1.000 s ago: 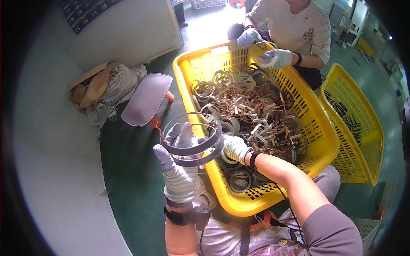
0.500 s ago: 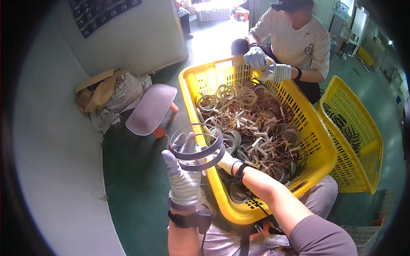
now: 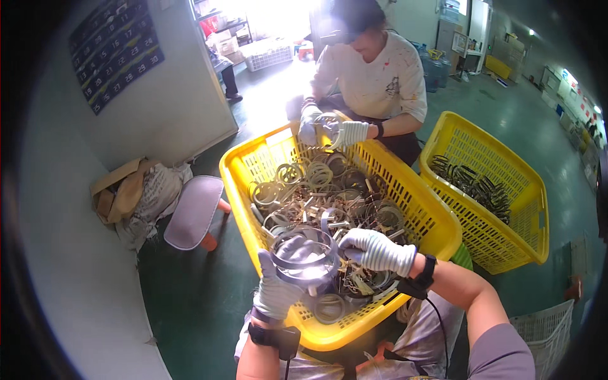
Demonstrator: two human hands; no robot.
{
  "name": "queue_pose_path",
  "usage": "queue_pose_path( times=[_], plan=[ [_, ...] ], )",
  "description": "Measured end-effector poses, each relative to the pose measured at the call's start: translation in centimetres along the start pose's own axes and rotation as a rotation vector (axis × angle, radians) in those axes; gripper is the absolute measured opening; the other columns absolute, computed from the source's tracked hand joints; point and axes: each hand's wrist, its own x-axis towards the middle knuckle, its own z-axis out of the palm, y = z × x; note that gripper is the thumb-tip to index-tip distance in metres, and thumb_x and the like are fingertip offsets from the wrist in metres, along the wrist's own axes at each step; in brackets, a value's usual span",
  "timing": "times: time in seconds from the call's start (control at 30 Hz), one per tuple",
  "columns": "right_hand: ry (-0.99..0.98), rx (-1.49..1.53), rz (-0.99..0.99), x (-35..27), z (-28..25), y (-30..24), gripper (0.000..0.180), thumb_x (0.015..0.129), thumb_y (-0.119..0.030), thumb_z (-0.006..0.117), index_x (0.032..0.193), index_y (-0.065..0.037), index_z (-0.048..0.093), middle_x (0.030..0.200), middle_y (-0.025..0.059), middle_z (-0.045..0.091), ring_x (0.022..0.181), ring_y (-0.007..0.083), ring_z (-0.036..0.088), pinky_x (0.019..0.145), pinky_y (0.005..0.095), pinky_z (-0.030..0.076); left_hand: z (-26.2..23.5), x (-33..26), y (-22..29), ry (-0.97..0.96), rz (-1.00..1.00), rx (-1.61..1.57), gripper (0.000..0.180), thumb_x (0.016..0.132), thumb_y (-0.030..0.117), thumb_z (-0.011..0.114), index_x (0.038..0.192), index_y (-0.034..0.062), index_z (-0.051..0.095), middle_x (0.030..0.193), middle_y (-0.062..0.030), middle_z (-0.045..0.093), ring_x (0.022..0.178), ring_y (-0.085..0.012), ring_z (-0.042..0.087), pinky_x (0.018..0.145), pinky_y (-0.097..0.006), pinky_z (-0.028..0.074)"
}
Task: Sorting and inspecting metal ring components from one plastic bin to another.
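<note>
My gloved left hand [image 3: 278, 288] is closed round a coil of flat grey band [image 3: 310, 273], looped in rings above the near left of a yellow basket [image 3: 373, 316]. One curved end of the band sticks up at the coil's far side. Just right of the coil, my gloved right hand [image 3: 383, 252] has its fingers curled in a pinch; what lies between them is too small to make out. Below both hands, the basket holds many pale ring coils [image 3: 330, 308] tangled with thin copper-coloured wires and small white pieces [image 3: 339, 225].
Across the basket, a person [image 3: 373, 69] in gloves holds a pale ring coil [image 3: 327, 130]. A second yellow basket [image 3: 525, 183] with dark coils stands at the right. On the left are a small stool [image 3: 193, 212] and a heap of sacks [image 3: 149, 196] by the wall.
My right hand has come out from behind the band coil to its right side. My left hand and the coil now sit over the basket's near end. The whole view has shifted.
</note>
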Motion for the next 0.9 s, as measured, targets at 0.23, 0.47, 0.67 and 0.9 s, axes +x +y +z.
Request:
queue_pose_path(
  times=[0.23, 0.47, 0.67, 0.9],
  plan=[
    [0.032, -0.141, -0.026, -1.9, -1.1, 1.0, 0.01, 0.076, -0.007, 0.065, 0.085, -0.006, 0.061, 0.079, 0.0115, 0.059, 0.074, 0.0318, 0.059, 0.068, 0.0376, 0.049, 1.1, 2.3, -4.1, -0.102, -0.106, 0.144, 0.113, 0.062, 0.086, 0.054, 0.137, 0.0032, 0.038, 0.136, -0.0187, 0.044, 0.125, -0.0344, 0.044, 0.107, -0.05, 0.036],
    [0.343, 0.838, 0.647, -1.2, -1.6, 3.0, 0.042, 0.089, -0.02, 0.064, 0.126, -0.003, 0.05, 0.101, 0.0046, 0.063, 0.082, 0.0114, 0.06, 0.069, 0.0287, 0.051, 0.8, 2.8, -3.9, -0.122, -0.053, 0.059, 0.109, 0.063, 0.078, 0.063, 0.14, 0.0056, 0.037, 0.134, -0.0124, 0.047, 0.106, -0.0315, 0.056, 0.094, -0.046, 0.05],
    [0.3, 1.084, 0.788, -0.4, -1.5, 4.2, 0.028, 0.089, -0.015, 0.065, 0.116, -0.007, 0.061, 0.091, -0.0002, 0.065, 0.069, 0.0063, 0.056, 0.057, 0.0202, 0.046, 1.0, 2.6, -4.1, -0.153, -0.042, 0.152, 0.108, 0.066, 0.077, 0.063, 0.142, 0.0054, 0.033, 0.138, -0.0134, 0.042, 0.108, -0.0327, 0.056, 0.09, -0.047, 0.052],
    [0.733, 1.029, 0.581, -0.3, -5.9, 6.3, 0.025, 0.091, -0.012, 0.059, 0.115, -0.006, 0.062, 0.075, -0.0034, 0.062, 0.056, 0.0042, 0.053, 0.045, 0.0169, 0.039, 0.5, 2.9, -3.6, 0.02, 0.086, 0.51, 0.1, 0.066, 0.066, 0.074, 0.137, 0.0066, 0.036, 0.134, -0.0086, 0.042, 0.106, -0.0205, 0.054, 0.091, -0.038, 0.049]
  ],
)
